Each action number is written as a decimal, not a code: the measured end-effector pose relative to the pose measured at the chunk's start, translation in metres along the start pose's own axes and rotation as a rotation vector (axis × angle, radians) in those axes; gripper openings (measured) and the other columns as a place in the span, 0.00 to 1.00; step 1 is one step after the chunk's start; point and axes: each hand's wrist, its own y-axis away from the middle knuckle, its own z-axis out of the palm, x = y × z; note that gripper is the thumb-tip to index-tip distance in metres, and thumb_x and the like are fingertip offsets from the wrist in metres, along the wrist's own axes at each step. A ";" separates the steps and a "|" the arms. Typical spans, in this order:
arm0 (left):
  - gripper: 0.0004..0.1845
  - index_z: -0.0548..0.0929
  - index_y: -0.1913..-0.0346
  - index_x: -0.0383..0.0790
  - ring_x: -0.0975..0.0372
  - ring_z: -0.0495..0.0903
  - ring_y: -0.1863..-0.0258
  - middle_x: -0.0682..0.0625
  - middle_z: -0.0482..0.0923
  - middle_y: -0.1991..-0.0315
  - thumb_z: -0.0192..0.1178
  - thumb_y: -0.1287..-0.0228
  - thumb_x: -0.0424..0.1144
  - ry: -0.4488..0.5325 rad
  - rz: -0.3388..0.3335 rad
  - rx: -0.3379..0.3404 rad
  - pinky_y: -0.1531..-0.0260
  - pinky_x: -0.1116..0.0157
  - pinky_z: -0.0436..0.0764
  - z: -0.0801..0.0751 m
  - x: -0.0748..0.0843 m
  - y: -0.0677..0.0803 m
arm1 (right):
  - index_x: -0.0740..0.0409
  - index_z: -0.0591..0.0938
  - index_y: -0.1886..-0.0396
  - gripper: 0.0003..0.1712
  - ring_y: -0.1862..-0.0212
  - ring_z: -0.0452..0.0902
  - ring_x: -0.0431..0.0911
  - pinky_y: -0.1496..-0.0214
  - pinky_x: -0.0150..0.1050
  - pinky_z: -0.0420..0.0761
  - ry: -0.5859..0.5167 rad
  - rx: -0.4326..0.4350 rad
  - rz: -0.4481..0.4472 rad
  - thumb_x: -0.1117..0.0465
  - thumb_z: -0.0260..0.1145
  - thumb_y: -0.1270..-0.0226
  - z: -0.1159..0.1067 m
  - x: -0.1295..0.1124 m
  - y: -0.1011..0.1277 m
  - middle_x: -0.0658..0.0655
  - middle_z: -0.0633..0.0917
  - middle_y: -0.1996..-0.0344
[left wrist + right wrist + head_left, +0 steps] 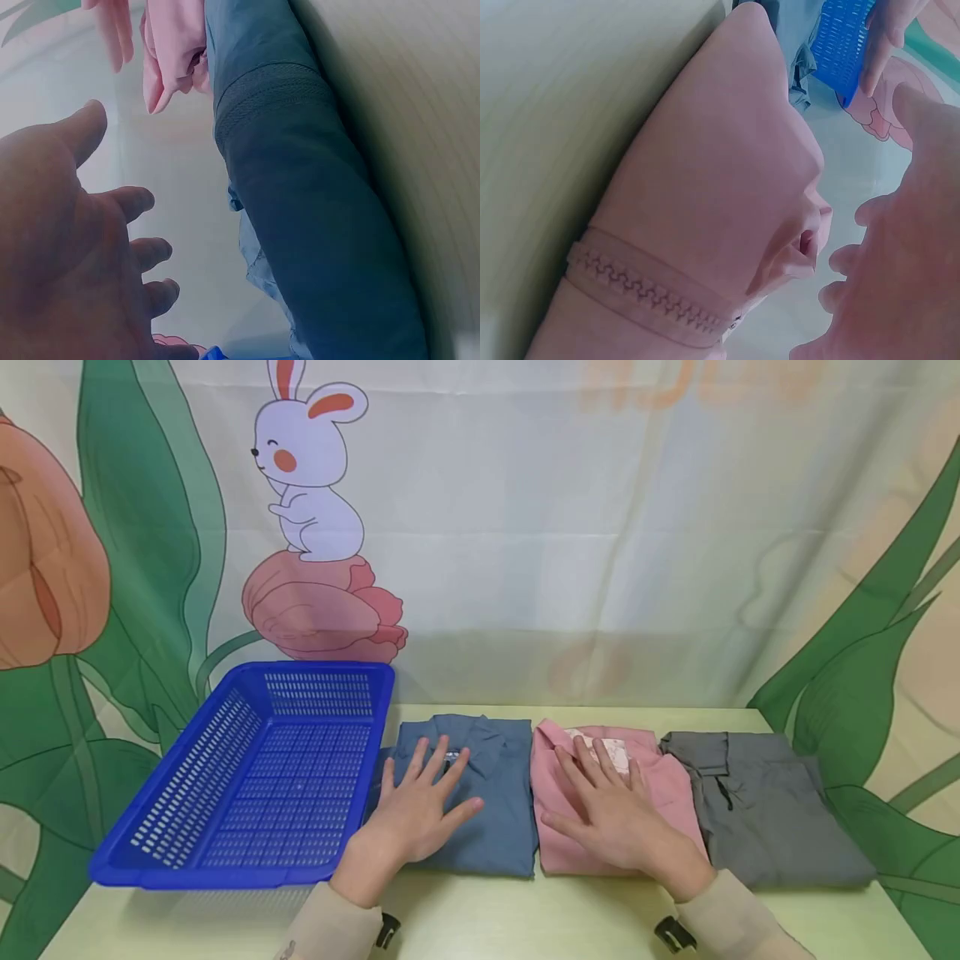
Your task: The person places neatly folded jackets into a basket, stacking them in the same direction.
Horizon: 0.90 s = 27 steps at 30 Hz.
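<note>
Three folded garments lie in a row on the table. My left hand point(422, 806), fingers spread, is over the blue garment point(502, 810); the left wrist view shows a gap between palm and blue cloth point(300, 195). Over the pink garment point(667, 785) is my right hand point(611, 810), its fingers spread too. In the right wrist view that hand point(907, 262) stays apart from the pink cloth point(705, 165), which has a zipper point(645, 289) along its near side. Neither hand holds anything. At the right end lies the grey garment point(780, 818).
A blue plastic basket point(191, 877) with slotted walls stands left of the blue garment, nothing visible inside it. The pale table point(480, 918) ends at a printed curtain point(525, 568) behind, showing a rabbit and tulips.
</note>
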 end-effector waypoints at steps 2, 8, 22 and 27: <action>0.42 0.51 0.17 0.54 0.47 0.31 0.19 0.45 0.38 0.17 0.39 0.24 0.71 0.000 -0.002 -0.004 0.30 0.31 0.36 0.000 0.000 0.000 | 0.46 0.51 0.16 0.51 0.18 0.32 0.54 0.28 0.73 0.39 0.000 0.003 0.001 0.26 0.50 0.27 0.000 0.000 0.000 0.56 0.43 0.17; 0.42 0.51 0.17 0.53 0.46 0.34 0.19 0.44 0.38 0.17 0.38 0.24 0.71 0.003 -0.020 -0.017 0.30 0.30 0.38 0.000 -0.001 0.001 | 0.48 0.51 0.16 0.47 0.19 0.30 0.53 0.27 0.72 0.42 -0.017 0.029 -0.021 0.29 0.48 0.23 0.002 -0.001 -0.002 0.58 0.43 0.17; 0.36 0.58 0.18 0.44 0.33 0.53 0.25 0.28 0.50 0.22 0.46 0.19 0.58 0.056 -0.231 0.015 0.35 0.30 0.60 0.004 -0.001 -0.001 | 0.64 0.75 0.31 0.31 0.30 0.68 0.59 0.32 0.56 0.71 -0.161 0.296 -0.181 0.54 0.68 0.28 0.002 -0.014 -0.016 0.66 0.71 0.30; 0.33 0.60 0.19 0.40 0.30 0.57 0.28 0.24 0.53 0.25 0.47 0.19 0.53 0.056 -0.296 0.035 0.38 0.32 0.65 0.007 -0.001 -0.002 | 0.60 0.80 0.39 0.23 0.45 0.79 0.51 0.48 0.49 0.82 -0.274 0.308 -0.179 0.58 0.70 0.31 0.001 -0.027 -0.021 0.57 0.81 0.41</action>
